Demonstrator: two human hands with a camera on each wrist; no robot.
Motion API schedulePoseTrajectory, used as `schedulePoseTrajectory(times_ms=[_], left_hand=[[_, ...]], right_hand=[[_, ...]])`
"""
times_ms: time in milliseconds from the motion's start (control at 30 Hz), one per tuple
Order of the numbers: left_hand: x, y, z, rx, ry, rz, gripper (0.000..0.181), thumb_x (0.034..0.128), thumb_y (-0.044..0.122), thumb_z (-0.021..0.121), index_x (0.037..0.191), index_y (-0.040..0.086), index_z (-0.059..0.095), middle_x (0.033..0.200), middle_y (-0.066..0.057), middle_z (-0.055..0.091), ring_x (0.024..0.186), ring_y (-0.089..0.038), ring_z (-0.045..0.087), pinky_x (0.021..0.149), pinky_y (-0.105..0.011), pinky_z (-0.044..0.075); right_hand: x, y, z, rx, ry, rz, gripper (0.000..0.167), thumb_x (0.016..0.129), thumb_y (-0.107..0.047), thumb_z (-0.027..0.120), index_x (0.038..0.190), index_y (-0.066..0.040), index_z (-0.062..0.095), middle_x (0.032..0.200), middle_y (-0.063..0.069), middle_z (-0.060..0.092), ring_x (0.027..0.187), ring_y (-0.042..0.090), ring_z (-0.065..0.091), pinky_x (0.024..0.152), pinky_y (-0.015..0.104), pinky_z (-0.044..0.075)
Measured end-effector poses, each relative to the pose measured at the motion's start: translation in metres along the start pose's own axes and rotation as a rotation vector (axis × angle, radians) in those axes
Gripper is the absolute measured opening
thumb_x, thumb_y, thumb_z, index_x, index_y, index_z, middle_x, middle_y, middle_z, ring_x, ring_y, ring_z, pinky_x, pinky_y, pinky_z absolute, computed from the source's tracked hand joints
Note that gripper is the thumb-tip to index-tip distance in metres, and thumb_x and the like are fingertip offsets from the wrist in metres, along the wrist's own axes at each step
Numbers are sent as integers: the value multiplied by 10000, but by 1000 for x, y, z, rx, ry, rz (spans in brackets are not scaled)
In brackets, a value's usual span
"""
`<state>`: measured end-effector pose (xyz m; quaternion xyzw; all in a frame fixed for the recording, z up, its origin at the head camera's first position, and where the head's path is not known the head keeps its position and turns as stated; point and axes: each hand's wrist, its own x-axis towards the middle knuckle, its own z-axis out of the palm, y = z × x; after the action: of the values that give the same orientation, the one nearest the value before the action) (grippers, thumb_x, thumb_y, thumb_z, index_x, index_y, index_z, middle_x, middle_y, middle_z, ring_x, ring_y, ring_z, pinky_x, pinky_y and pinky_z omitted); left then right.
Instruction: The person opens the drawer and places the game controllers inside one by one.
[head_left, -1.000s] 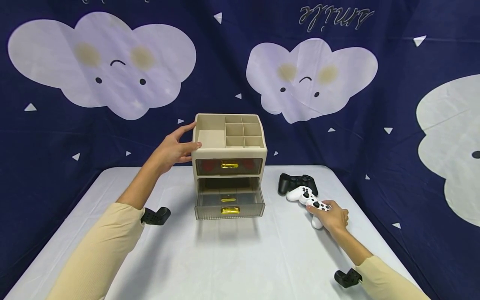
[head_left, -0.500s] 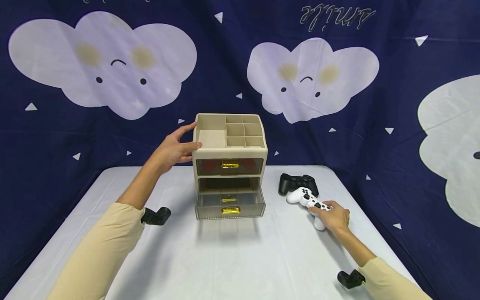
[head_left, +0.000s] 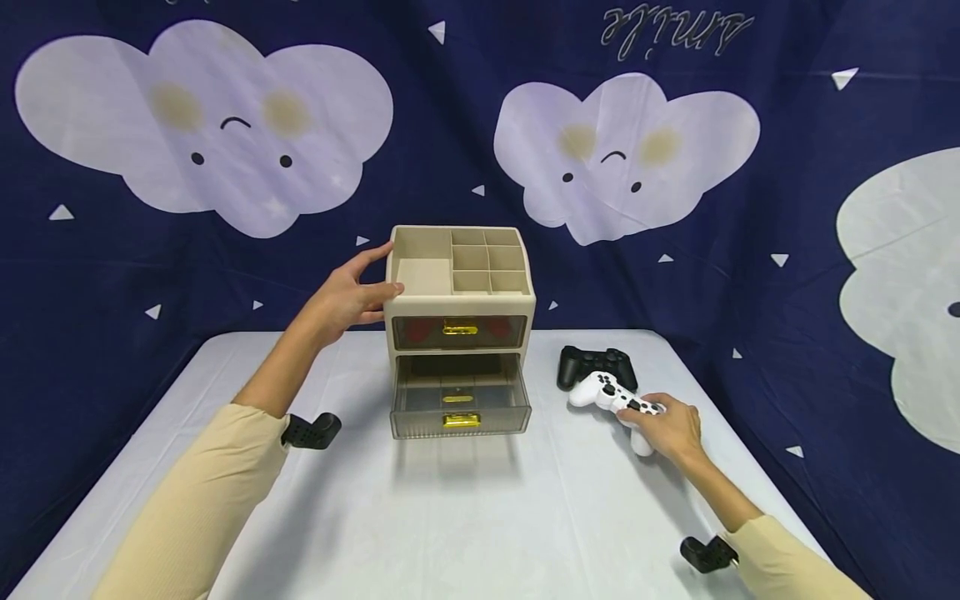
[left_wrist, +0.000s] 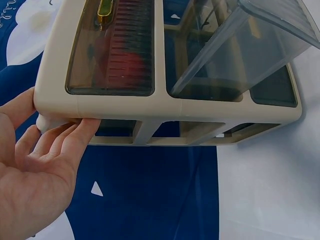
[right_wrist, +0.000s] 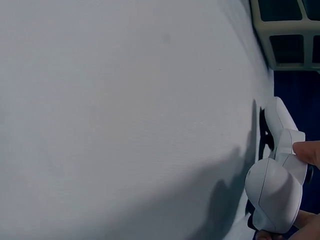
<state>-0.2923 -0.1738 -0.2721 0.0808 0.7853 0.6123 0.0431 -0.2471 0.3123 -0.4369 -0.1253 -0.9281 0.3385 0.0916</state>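
Observation:
A cream desktop drawer organizer [head_left: 460, 303] stands at the back middle of the table in the head view. At its upper left corner my left hand [head_left: 339, 302] grips the side, thumb on the top rim and fingers along the side wall. Its lower smoky clear drawer [head_left: 461, 408] is pulled out, while the upper drawer [head_left: 420, 333] is closed with something red behind its front. To the right, my right hand [head_left: 667, 427] holds a white game controller [head_left: 606, 390] by its right part. Behind that controller, partly covered by it, lies a black game controller [head_left: 577, 367].
A white cloth covers the table [head_left: 450, 533]. Dark blue fabric with cloud prints [head_left: 626, 154] hangs behind and at the sides. The organizer's top has one large and several small compartments [head_left: 469, 258]. The open drawer juts toward me.
My right hand has shifted slightly to the right and the white controller has turned a little in it. The left hand, organizer and black controller have stayed in place.

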Motion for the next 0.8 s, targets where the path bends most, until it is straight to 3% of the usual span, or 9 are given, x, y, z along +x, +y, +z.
schedulePoseTrajectory(times_ms=[300,600,800], left_hand=[[0,1,1,-2,-2,-8,810,1001,182,660,1627,383,186,1711,-60,78,1381,-392,495,1106,-510,467],[-1,1,0,-6,0,-8,809,1000,183,661,1628,378,191,1700,-86,130,1356,-397,519,1095,-505,479],[-1,2,0,14,2,-7,811,999,199,666,1626,389,188,1708,-67,97,1383,-389,497,1097,-511,476]], right_hand=[[-2,-14,-17,-31,-31,-47,642,791,-443,823,1229,1,675,1184,304,649,1157,426,487,926,497,390],[0,-37,-33,-64,-34,-146,665,762,-504,844,1216,-38,702,1181,280,688,1102,393,595,862,415,455],[-2,-54,-41,-71,-57,-174,676,760,-517,845,1236,-65,689,1221,300,653,1204,432,487,926,506,429]])
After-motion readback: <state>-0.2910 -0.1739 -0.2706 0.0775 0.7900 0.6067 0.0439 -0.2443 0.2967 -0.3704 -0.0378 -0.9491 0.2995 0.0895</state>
